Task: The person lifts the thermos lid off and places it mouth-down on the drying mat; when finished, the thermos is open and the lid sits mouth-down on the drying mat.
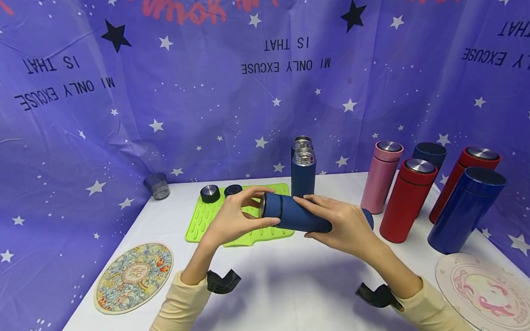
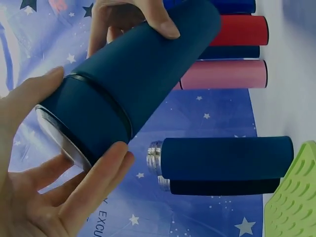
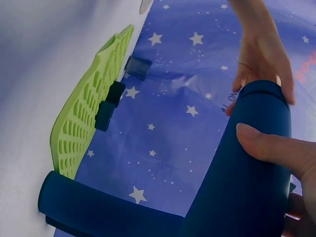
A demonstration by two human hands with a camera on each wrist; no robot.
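A dark blue thermos bottle [image 1: 304,214] is held in the air above the table, lying nearly level with its cap end to the left. My left hand [image 1: 237,217] grips the cap [image 2: 84,116], thumb on one side and fingers on the other. The cap sits on the bottle, with a dark seam between them. Around the body, my right hand [image 1: 340,222] holds the bottle, thumb on the near side in the right wrist view. Behind it stand a blue bottle [image 1: 303,176] without its cap and a dark one [image 2: 224,186], also uncapped, mostly hidden.
Two loose caps, one silver-topped [image 1: 210,193] and one dark [image 1: 233,190], rest on a green mat [image 1: 196,227]. Pink [image 1: 379,180], red [image 1: 404,206] and blue [image 1: 462,213] bottles stand right. A glass [image 1: 159,186] and round mats [image 1: 110,290] [image 1: 456,275] lie around.
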